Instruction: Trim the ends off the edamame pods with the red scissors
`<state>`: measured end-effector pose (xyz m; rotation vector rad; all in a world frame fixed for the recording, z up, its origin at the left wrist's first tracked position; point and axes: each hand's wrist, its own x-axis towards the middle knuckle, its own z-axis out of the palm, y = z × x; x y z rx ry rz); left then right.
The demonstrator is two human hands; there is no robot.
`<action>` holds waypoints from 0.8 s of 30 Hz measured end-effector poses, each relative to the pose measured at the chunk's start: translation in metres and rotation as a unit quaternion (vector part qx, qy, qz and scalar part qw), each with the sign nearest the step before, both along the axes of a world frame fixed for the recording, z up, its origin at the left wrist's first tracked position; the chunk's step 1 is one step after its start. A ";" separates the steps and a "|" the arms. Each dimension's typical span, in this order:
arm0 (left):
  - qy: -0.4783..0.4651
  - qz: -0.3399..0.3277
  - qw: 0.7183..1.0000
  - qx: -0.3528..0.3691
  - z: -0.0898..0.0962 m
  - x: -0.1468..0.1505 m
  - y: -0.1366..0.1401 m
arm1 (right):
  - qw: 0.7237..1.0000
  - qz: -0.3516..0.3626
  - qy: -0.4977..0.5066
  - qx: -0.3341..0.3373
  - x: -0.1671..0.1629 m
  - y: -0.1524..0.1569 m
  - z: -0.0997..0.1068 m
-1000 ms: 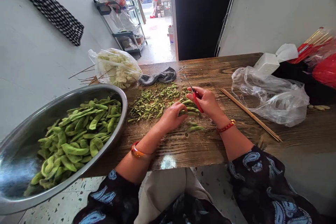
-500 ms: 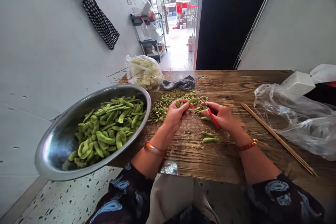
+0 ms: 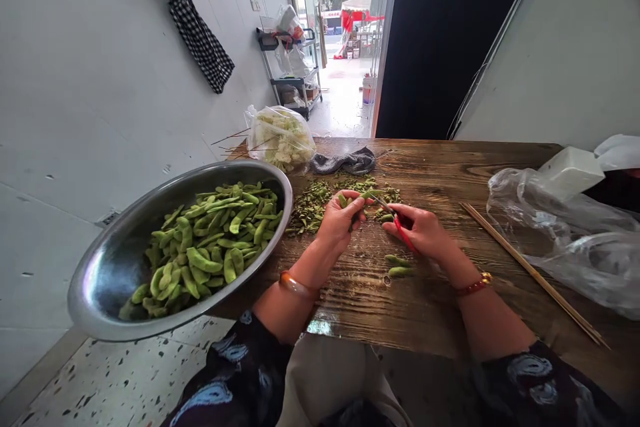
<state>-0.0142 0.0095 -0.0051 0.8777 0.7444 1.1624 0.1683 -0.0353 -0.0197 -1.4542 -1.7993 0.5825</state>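
Pinched in my left hand are green edamame pods, one of them sticking out to the right between thumb and finger. My right hand is closed on red-handled scissors, whose blades reach the tip of that pod. A pile of small green trimmings lies behind my hands. Two loose pods rest on the table nearer to me, and others lie partly hidden by my right hand. At my left, a tilted steel basin holds a heap of edamame pods.
On the wooden table are a bag of cauliflower-like florets, a grey cloth, thin wooden sticks, clear plastic bags and a white box. A shelf cart stands by the doorway beyond.
The scissor blades have come onto the end of the pod in my left hand. The whole view has shifted slightly; the basin and heap look unchanged.
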 end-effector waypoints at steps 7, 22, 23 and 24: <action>0.080 -0.055 0.995 0.033 -0.005 0.009 -0.009 | 1.000 -0.006 0.011 0.008 -0.006 0.000 0.000; 0.126 -0.064 0.988 0.063 -0.004 0.007 -0.008 | 0.997 0.034 -0.044 0.057 -0.004 0.002 -0.006; 0.130 -0.065 0.987 0.065 -0.005 0.007 -0.008 | 0.997 0.032 -0.046 0.058 -0.004 0.002 -0.007; 0.137 -0.065 0.986 0.069 -0.005 0.007 -0.009 | 0.997 0.030 -0.049 0.059 -0.004 0.002 -0.007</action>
